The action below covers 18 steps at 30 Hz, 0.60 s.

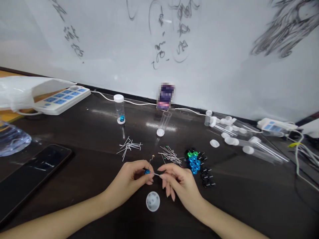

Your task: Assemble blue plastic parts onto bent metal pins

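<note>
My left hand (132,177) pinches a small blue bead (147,171) with a thin pin sticking up from it. My right hand (176,182) pinches a thin metal pin (156,174) whose tip points at the bead. Both hands hover just above the dark table (87,139). A white cap (153,201) lies below and between my hands. Right of my right hand sits a pile of blue and green beads (193,161) with black pieces (207,177) beside it. Two heaps of metal pins (129,146) lie just beyond my hands, the second pin heap (170,155) nearer the beads.
A capped clear tube (120,109) holding a blue bead stands at the back, an open tube (163,123) beside it. Several empty tubes and caps (239,137) lie at right. A phone (30,176) lies at left, a power strip (62,98) behind it, cables at far right.
</note>
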Each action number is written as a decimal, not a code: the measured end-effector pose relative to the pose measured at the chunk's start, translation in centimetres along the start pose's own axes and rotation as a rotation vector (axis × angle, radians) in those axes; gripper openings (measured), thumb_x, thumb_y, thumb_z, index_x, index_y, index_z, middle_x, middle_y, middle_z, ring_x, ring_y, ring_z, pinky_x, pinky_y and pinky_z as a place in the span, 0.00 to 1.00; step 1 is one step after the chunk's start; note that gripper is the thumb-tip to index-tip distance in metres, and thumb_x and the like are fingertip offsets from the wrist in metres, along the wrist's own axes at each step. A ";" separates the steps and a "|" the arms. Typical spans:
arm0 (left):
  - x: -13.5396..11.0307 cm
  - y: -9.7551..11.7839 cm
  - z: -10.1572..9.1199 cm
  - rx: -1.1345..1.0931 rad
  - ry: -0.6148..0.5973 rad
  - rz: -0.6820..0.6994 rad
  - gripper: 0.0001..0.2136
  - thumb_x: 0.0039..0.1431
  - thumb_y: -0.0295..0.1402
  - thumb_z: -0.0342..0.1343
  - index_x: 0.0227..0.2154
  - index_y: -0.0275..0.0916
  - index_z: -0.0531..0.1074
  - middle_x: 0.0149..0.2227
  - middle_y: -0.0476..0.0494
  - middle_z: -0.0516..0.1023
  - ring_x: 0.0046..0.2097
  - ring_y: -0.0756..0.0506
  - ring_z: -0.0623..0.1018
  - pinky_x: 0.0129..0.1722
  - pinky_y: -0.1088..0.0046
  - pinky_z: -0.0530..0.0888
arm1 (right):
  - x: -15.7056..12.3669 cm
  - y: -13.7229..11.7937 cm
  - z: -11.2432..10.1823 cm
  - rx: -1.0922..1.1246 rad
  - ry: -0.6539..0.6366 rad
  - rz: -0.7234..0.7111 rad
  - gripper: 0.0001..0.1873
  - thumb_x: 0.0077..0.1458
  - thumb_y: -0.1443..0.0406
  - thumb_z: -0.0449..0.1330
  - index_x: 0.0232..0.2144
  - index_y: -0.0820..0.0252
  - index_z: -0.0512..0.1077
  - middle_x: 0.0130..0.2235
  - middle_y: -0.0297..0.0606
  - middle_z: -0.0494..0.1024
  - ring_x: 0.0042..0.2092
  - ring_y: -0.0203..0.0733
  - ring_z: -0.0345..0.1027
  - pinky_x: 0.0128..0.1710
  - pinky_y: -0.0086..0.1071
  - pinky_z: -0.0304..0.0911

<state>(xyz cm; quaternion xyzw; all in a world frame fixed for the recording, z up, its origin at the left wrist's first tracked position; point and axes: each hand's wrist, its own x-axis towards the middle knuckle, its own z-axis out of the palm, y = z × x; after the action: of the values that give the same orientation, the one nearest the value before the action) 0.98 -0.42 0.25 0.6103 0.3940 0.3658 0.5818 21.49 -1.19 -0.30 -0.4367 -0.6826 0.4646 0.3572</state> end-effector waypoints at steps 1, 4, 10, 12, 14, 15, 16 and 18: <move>0.0 0.0 0.0 -0.005 0.005 -0.001 0.07 0.59 0.36 0.57 0.32 0.38 0.75 0.31 0.46 0.78 0.35 0.45 0.79 0.36 0.68 0.76 | -0.1 -0.1 0.0 -0.070 0.025 -0.064 0.07 0.62 0.63 0.57 0.41 0.58 0.73 0.27 0.33 0.74 0.19 0.32 0.67 0.17 0.25 0.64; 0.1 0.0 -0.2 -0.018 0.017 -0.022 0.06 0.59 0.35 0.57 0.32 0.37 0.75 0.30 0.46 0.78 0.34 0.45 0.79 0.36 0.68 0.76 | -0.3 -0.4 -0.1 -0.335 0.097 -0.303 0.08 0.61 0.67 0.58 0.42 0.55 0.74 0.41 0.42 0.73 0.31 0.38 0.71 0.31 0.34 0.70; -0.1 0.0 0.0 -0.007 0.002 -0.003 0.06 0.59 0.35 0.57 0.32 0.38 0.75 0.33 0.46 0.78 0.35 0.45 0.79 0.37 0.68 0.77 | -0.5 -0.6 -0.4 -0.517 0.067 -0.475 0.12 0.62 0.73 0.53 0.44 0.57 0.72 0.40 0.41 0.72 0.40 0.43 0.70 0.37 0.36 0.68; -0.2 0.0 0.2 0.011 0.010 0.012 0.06 0.59 0.35 0.56 0.32 0.38 0.75 0.33 0.46 0.77 0.34 0.45 0.79 0.36 0.68 0.77 | -0.4 -0.5 -0.5 -0.519 0.056 -0.483 0.12 0.63 0.73 0.53 0.43 0.57 0.73 0.38 0.41 0.72 0.39 0.42 0.69 0.36 0.35 0.68; -0.3 0.0 0.3 0.027 0.016 0.016 0.06 0.59 0.34 0.56 0.32 0.38 0.75 0.33 0.46 0.77 0.34 0.45 0.79 0.36 0.68 0.77 | -0.3 -0.5 -0.6 -0.517 0.055 -0.485 0.11 0.63 0.73 0.54 0.42 0.58 0.73 0.37 0.40 0.72 0.38 0.41 0.69 0.35 0.35 0.67; -0.3 0.0 0.3 0.028 0.018 0.016 0.05 0.59 0.33 0.57 0.32 0.38 0.75 0.33 0.46 0.77 0.34 0.45 0.79 0.36 0.68 0.76 | -0.3 -0.6 -0.6 -0.516 0.054 -0.486 0.11 0.63 0.73 0.54 0.42 0.58 0.73 0.37 0.40 0.72 0.37 0.41 0.69 0.35 0.34 0.67; -0.4 0.0 0.3 0.026 0.020 0.012 0.04 0.58 0.33 0.57 0.33 0.39 0.76 0.32 0.47 0.77 0.33 0.45 0.79 0.35 0.69 0.76 | -0.3 -0.6 -0.6 -0.516 0.053 -0.488 0.10 0.63 0.73 0.54 0.42 0.58 0.73 0.37 0.40 0.72 0.37 0.41 0.69 0.35 0.34 0.67; -0.5 0.0 0.4 0.016 0.017 -0.009 0.03 0.57 0.31 0.58 0.32 0.39 0.76 0.30 0.48 0.77 0.32 0.45 0.79 0.35 0.69 0.76 | -0.3 -0.6 -0.6 -0.513 0.051 -0.499 0.10 0.63 0.73 0.54 0.41 0.59 0.73 0.37 0.41 0.72 0.37 0.41 0.69 0.35 0.34 0.67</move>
<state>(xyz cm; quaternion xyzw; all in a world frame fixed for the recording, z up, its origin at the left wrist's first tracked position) 1.18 -1.06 0.23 0.6100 0.4047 0.3651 0.5752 21.96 -1.36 0.47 -0.3435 -0.8534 0.1657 0.3554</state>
